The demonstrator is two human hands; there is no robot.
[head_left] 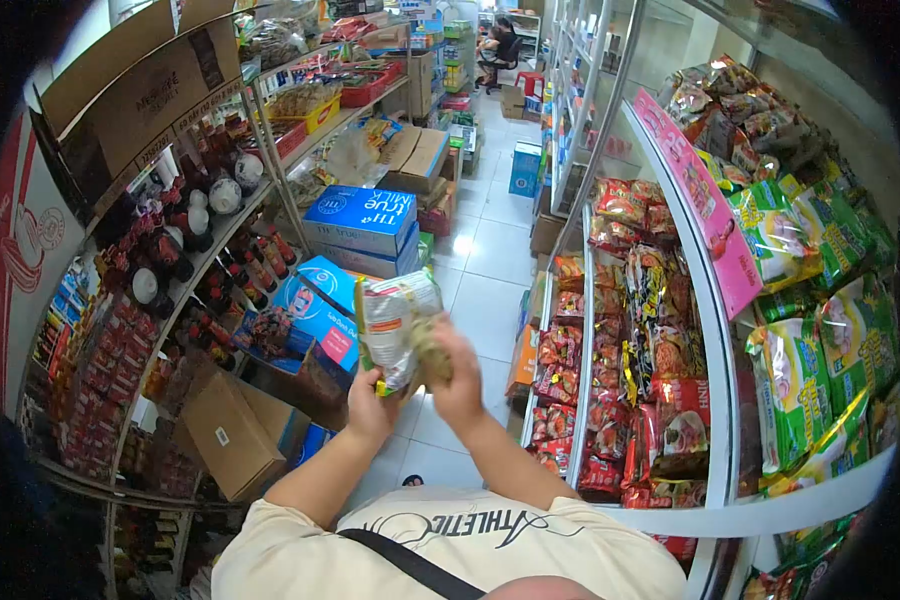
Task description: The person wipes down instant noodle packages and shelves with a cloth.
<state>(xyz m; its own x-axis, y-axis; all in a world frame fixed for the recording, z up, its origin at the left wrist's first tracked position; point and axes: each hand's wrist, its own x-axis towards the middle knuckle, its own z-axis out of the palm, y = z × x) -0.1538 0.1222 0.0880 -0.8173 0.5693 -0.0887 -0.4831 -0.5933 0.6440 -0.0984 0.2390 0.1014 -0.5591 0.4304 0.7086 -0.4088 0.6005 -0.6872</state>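
I stand in a narrow shop aisle and hold a stack of noodle packets point(395, 325) in front of my chest. My left hand point(370, 405) grips the stack from below. My right hand point(455, 370) presses against its right side, fingers curled on the packets. The packets are whitish with green, yellow and orange print. Shelves of green noodle packets point(820, 330) and red noodle packets point(610, 360) stand close on my right.
Blue milk cartons point(362, 225) and brown cardboard boxes point(232, 435) crowd the floor on the left below shelves of bottles point(185, 270). A white tiled aisle point(485, 255) runs ahead. A person point(498, 45) sits at the far end.
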